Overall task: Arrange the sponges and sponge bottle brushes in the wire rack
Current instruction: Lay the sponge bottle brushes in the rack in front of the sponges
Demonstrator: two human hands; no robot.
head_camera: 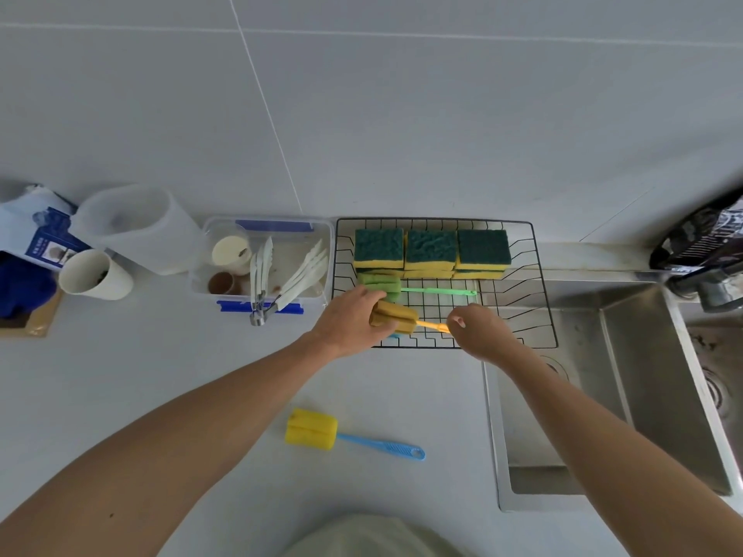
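Note:
A black wire rack (pixel 538 283) stands on the counter beside the sink. Green-and-yellow sponges (pixel 431 249) line its back row in stacks. A green sponge brush (pixel 380 284) with a green handle lies in the rack in front of them. Over the rack's front part, my left hand (pixel 349 321) grips the sponge head of an orange-brown bottle brush (pixel 396 315), while my right hand (pixel 480 329) pinches its orange handle. On the counter nearer me lies a yellow sponge brush (pixel 310 428) with a blue handle.
A clear plastic box (pixel 327 239) with cups, tongs and white utensils sits left of the rack. Further left are a white cup (pixel 94 275), a translucent jug (pixel 144 229) and a blue bag. The steel sink (pixel 603 375) lies to the right, a tap at its far corner.

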